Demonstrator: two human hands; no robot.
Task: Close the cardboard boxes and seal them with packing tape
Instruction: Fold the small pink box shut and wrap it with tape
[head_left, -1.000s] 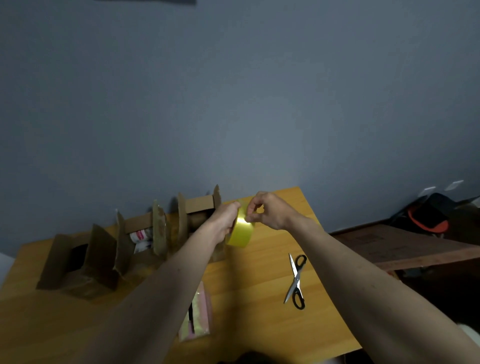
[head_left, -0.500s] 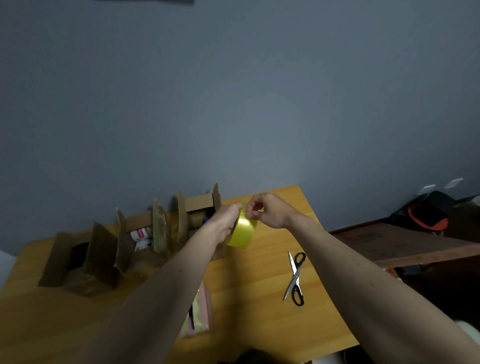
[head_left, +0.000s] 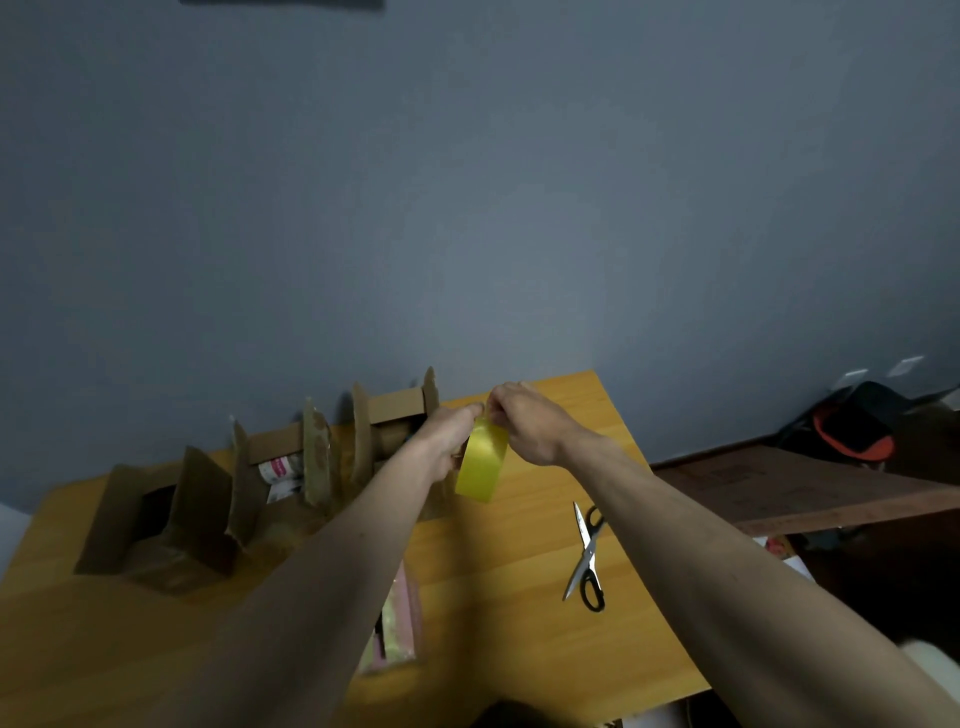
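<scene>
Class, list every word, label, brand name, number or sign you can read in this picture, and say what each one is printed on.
No text can be read.
White item inside the middle cardboard box: pink and dark printing, too blurred to read.
Brown board at the right: faint marks, illegible.
Yellow tape roll, scissors, pink packet: no lettering visible.

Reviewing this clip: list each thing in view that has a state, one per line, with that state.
left box: flaps up, open, unsealed
middle box: flaps up, open, goods inside
right box: flaps up, open
tape roll: held above the table, on edge
left hand: grips the tape roll
right hand: pinches at the roll's top edge
scissors: lying on the table, blades shut, untouched
pink packet: lying flat on the table
</scene>
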